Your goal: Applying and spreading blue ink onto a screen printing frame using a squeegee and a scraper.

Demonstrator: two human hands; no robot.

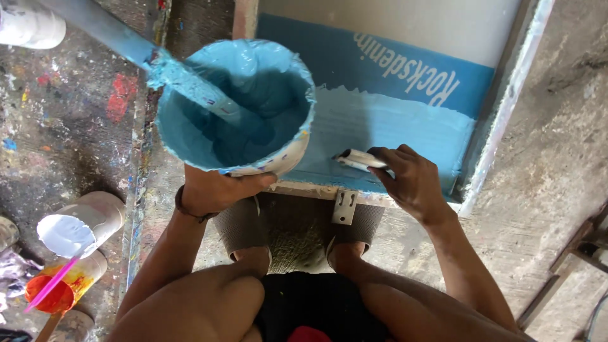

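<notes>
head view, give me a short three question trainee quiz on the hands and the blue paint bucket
1. True or false: the left hand grips the round plastic bucket of light blue paint from underneath.
2. The right hand holds: A) an orange cup, B) a white-handled tool, C) a grey rag.
3. Fill in: the long blue-coated stirring stick rests inside the ____.

Key
1. True.
2. B, its tip lies against the wet blue painted panel; what kind of tool it is cannot be told.
3. Bucket.

Brush (pixel 358 159) bristles hidden (by hand (pixel 410 183)), stick (pixel 104 28) cropped
</notes>
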